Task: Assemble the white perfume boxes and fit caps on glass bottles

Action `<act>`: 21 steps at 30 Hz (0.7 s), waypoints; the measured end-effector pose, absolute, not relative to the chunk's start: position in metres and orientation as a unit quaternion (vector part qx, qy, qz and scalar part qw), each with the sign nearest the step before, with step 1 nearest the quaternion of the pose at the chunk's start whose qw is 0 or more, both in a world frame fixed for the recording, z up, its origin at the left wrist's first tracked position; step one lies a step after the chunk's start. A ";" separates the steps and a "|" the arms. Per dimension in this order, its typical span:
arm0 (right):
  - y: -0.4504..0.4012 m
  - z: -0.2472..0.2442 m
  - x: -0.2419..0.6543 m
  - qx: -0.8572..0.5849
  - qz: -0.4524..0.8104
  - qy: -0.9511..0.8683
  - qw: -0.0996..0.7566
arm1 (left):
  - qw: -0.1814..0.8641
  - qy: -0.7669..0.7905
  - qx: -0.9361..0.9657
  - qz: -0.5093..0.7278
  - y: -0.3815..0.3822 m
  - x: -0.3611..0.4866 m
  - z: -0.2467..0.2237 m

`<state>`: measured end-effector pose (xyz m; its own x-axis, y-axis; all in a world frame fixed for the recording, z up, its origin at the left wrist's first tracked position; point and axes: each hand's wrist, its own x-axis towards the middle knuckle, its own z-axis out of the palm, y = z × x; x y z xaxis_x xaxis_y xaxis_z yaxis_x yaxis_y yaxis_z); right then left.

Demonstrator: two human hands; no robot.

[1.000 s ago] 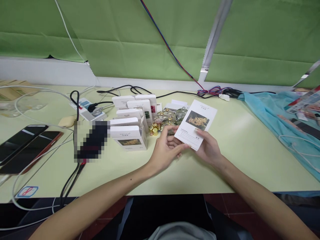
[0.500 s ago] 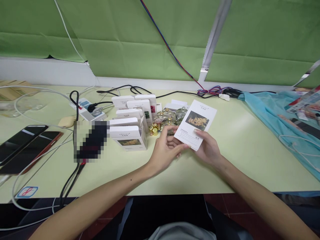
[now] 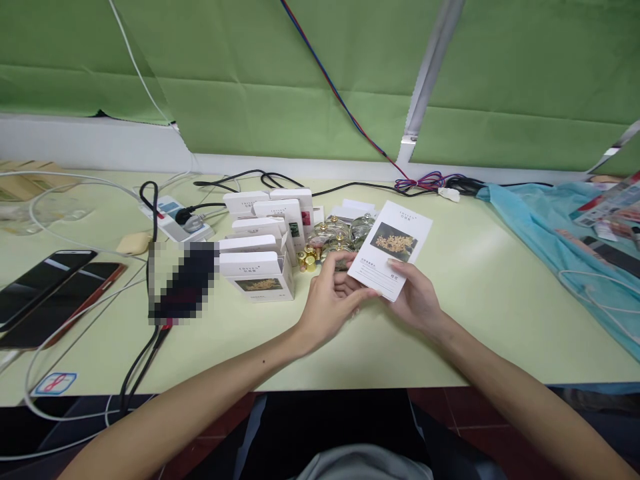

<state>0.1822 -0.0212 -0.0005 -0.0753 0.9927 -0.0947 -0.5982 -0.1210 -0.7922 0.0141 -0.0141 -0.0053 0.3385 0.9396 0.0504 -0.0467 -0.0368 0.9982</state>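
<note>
Both hands hold a flat white perfume box [image 3: 376, 275], tilted, its face printed with yellow flowers and lines of text. My right hand [image 3: 417, 300] grips its lower right side, thumb on the front and fingers hidden behind. At the lower left edge, my left hand [image 3: 333, 300] has its thumb on the box's bottom corner and its fingers curled. Just beyond the hands lie several glass perfume bottles [image 3: 325, 232] with gold necks, partly covered by the box. Small gold caps [image 3: 310, 261] sit beside them. To the left, white boxes [image 3: 257, 283] stand upright in rows, flaps raised.
Two phones [image 3: 60, 293] lie on the left of the table [image 3: 480, 313], near a power strip [image 3: 175, 217] and loose white and black cables. A blue plastic sheet [image 3: 535, 230] covers the right end with items on it. Bundled wires [image 3: 425, 181] run along the back.
Almost nothing differs. The box in my hands has tipped very slightly, its top edge a little lower; both hands keep their places on it.
</note>
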 end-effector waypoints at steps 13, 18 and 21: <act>-0.022 -0.002 0.182 -0.342 0.684 -0.286 0.578 | 0.509 0.404 0.633 0.420 -0.012 0.011 -0.004; -0.022 -0.003 0.181 -0.346 0.683 -0.284 0.578 | 0.496 0.404 0.643 0.421 -0.011 0.010 -0.007; -0.022 -0.004 0.181 -0.344 0.684 -0.283 0.577 | 0.485 0.406 0.651 0.420 -0.011 0.009 -0.008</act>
